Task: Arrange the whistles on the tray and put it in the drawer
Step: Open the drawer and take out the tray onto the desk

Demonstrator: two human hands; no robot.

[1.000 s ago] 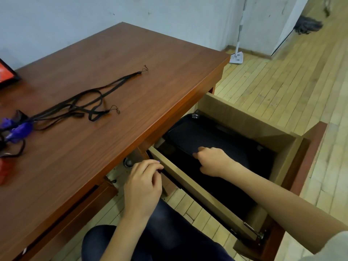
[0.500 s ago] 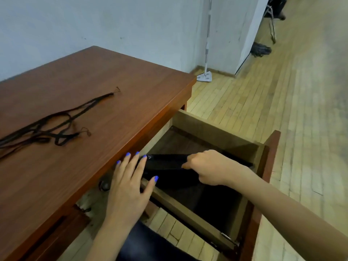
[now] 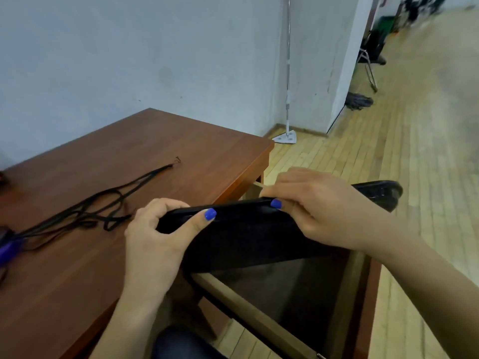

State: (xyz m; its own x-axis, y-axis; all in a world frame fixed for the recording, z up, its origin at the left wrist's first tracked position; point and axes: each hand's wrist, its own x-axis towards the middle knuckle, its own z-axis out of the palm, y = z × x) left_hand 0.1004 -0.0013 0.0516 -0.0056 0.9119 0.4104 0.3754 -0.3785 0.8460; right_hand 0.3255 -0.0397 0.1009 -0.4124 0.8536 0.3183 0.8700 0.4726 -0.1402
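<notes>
I hold a black tray up in the air, tilted, above the open drawer at the desk's right end. My left hand grips the tray's near-left rim, thumb on top. My right hand grips the rim further right, thumb over the edge. A purple whistle lies at the left edge of the brown desk, with black lanyards trailing from it across the top. Other whistles are out of view.
The drawer's wooden front juts out over the parquet floor. A white mop leans in the wall corner. A chair and a dark mop head stand far right.
The tray has come up out of the drawer. My left hand moved from the desk edge onto the tray's rim. The camera has tilted upward.
</notes>
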